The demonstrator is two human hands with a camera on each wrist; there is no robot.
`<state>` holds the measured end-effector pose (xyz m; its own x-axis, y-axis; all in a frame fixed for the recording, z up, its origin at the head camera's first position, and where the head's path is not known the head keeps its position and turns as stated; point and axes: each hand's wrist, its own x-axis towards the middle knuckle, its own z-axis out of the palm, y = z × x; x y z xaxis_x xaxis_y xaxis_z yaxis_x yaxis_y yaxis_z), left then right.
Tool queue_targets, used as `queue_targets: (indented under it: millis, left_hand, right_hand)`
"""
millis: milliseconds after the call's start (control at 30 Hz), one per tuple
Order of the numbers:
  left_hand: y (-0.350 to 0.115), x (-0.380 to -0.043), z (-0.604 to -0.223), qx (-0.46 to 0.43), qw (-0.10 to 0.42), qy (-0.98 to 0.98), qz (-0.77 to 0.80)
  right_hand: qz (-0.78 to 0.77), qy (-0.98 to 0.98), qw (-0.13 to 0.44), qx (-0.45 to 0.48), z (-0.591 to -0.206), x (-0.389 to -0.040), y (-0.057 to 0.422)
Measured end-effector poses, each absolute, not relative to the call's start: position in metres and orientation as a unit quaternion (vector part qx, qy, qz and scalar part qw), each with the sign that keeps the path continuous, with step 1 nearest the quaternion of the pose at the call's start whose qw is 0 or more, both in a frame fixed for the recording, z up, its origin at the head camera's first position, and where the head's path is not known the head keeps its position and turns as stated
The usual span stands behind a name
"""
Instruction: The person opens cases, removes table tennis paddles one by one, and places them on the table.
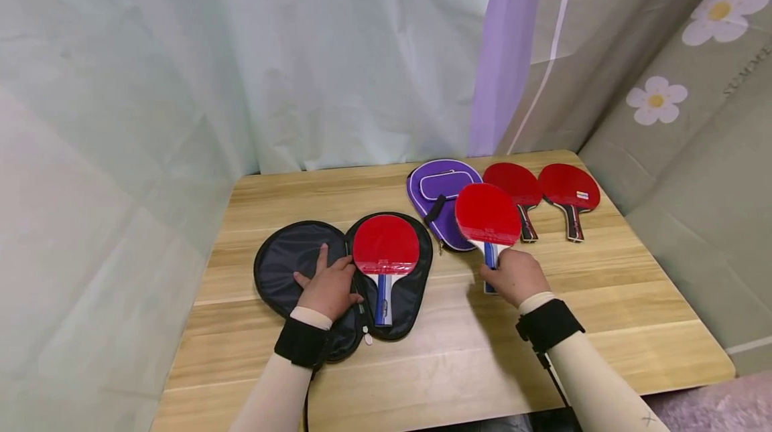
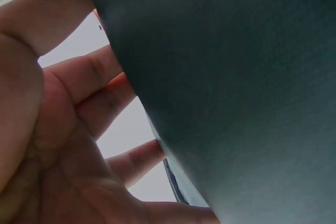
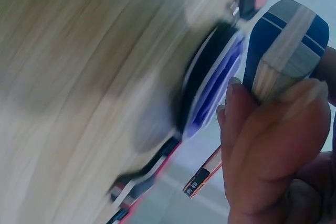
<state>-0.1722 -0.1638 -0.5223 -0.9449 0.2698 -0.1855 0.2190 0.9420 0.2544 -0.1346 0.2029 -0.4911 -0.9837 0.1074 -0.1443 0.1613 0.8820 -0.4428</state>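
Observation:
My right hand (image 1: 520,278) grips a table tennis paddle (image 1: 488,213) by its blue and white handle, red face up, raised over the table. The handle's butt end (image 3: 286,35) sticks out of the fist in the right wrist view. On the left lies an unzipped black paddle case (image 1: 425,271), folded open. A second red paddle (image 1: 386,244) with a blue and white handle lies in its right half. My left hand (image 1: 328,288) spreads its fingers over the left half, the flap (image 1: 283,264). Dark cloth (image 2: 226,98) hides those fingertips in the left wrist view.
Behind the raised paddle is a purple paddle case (image 1: 445,184), partly covered by it. Two more red paddles (image 1: 512,181) with dark handles lie at the back right of the wooden table (image 1: 241,378). A curtain (image 1: 362,84) hangs along the back edge.

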Motion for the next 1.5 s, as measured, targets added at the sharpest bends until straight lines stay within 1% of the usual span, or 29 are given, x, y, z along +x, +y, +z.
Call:
queue_targets:
  millis: [167,467,700,867,1233,1500]
  left_hand:
    - [-0.165,-0.172,-0.52,0.126,0.104,0.98,0.117]
    - [-0.165,-0.171,-0.523,0.131,0.1,0.979,0.118]
    - [-0.166,-0.17,-0.523,0.133,0.096,0.979,0.118]
    - [-0.167,-0.17,-0.524,0.137,0.093,0.979,0.116]
    - [-0.166,-0.17,-0.523,0.14,0.092,0.979,0.117]
    - [-0.167,-0.171,-0.523,0.139,0.098,0.978,0.117]
  right_hand:
    - [-0.218,0.97,0.06,0.095,-0.493,-0.132,0.232]
    - [-0.222,0.957,0.086,0.164,-0.501,-0.12,0.281]
    - [-0.222,0.948,0.097,0.208,-0.505,-0.11,0.315]
    - [-0.217,0.938,0.119,0.24,-0.51,-0.101,0.33]
    - [-0.201,0.933,0.107,0.281,-0.513,-0.088,0.355]
    - [-0.19,0.929,0.118,0.296,-0.516,-0.08,0.37]
